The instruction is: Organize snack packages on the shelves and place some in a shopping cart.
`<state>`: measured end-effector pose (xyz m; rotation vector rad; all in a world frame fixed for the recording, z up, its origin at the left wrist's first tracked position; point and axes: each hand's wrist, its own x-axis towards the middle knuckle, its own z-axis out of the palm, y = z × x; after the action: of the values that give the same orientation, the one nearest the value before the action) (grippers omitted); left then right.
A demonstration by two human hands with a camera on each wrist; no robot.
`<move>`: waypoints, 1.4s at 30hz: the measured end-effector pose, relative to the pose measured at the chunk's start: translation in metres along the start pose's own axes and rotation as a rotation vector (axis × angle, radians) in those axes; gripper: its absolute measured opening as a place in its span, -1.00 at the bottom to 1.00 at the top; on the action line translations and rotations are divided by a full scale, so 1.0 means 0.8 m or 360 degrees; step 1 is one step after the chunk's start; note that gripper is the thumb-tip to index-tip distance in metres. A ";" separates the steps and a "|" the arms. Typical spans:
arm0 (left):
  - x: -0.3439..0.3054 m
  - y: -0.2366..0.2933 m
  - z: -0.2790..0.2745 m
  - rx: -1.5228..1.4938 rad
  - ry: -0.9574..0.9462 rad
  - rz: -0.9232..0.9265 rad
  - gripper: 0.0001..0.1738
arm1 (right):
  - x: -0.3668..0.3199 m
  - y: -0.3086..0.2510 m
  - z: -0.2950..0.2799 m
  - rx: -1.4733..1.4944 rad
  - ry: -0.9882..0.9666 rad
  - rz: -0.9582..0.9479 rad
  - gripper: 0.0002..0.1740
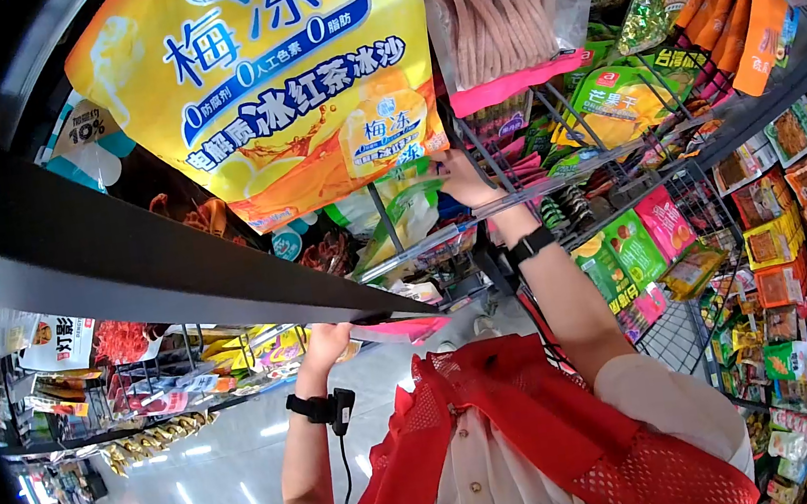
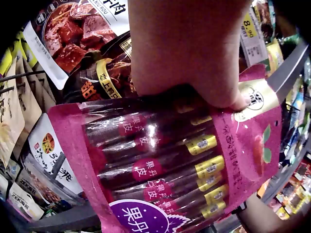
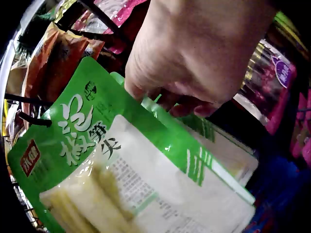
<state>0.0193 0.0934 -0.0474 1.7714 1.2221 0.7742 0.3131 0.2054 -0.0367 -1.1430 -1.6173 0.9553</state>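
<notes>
My left hand (image 1: 330, 344) grips the edge of a pink bag of haw rolls (image 2: 160, 165); in the left wrist view its thumb presses over the cream label. The rolls show through the clear window. My right hand (image 1: 465, 179) is among the rack wires, under a big yellow bag (image 1: 274, 97). In the right wrist view its curled fingers pinch the top edge of a green-and-white bag of bamboo shoots (image 3: 97, 160). A similar green bag (image 3: 228, 150) lies behind it, and a rack hook (image 3: 36, 120) is at its upper left corner.
A dark shelf bar (image 1: 172, 250) crosses between my hands. Wire racks (image 1: 535, 175) hold many snack bags, among them a bag of pink sticks (image 1: 502, 28) and a dried mango bag (image 1: 612, 100). More packets hang at the right. Grey floor (image 1: 219, 476) shows below.
</notes>
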 end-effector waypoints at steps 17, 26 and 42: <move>-0.029 -0.005 0.010 -0.0241 0.0242 -0.0239 -0.83 | -0.009 0.018 0.026 0.0398 0.0211 -0.0175 -0.73; -0.062 0.004 0.019 -0.0334 0.0490 -0.0253 -0.93 | 0.028 -0.032 0.000 0.0263 0.0399 -0.0619 -0.66; -0.093 -0.045 0.025 -0.0571 0.0641 -0.0527 -0.70 | 0.004 -0.022 -0.017 0.0941 -0.0471 -0.0072 -0.66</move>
<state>-0.0045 0.0242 -0.0911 1.1183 1.4805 1.1036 0.3209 0.2046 -0.0156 -0.5744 -1.4255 1.4986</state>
